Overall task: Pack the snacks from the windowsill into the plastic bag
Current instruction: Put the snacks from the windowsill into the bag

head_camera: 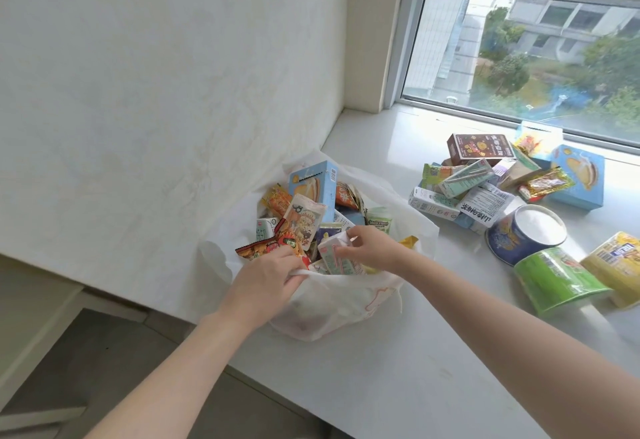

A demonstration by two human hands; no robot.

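Plastic bag (332, 307) sits on the windowsill (381, 386) near the left corner by the wall (156, 92), mouth open, stuffed to the top with packets. Left hand (266, 283): fingers curled round the bag's near rim, holding it up. Right hand (372, 248): thumb and fingers pinch a small white carton (337, 258) with green and pink print, right at the bag mouth, lower end down among the other packs. A light blue box (313, 179) stands upright at the back of the bag; a red-orange packet (263, 248) lies just beside the left fingers. Unpacked snacks lie well apart to the right, under the window (519, 58): a brown box (478, 149) on a heap of cartons, a second blue box (578, 175) flat with a gold wrapper (547, 182) on its edge, a dark blue cup (523, 234) and a green cup (554, 283) tipped on their sides and touching, and a yellow pack (616, 265) at the frame edge.
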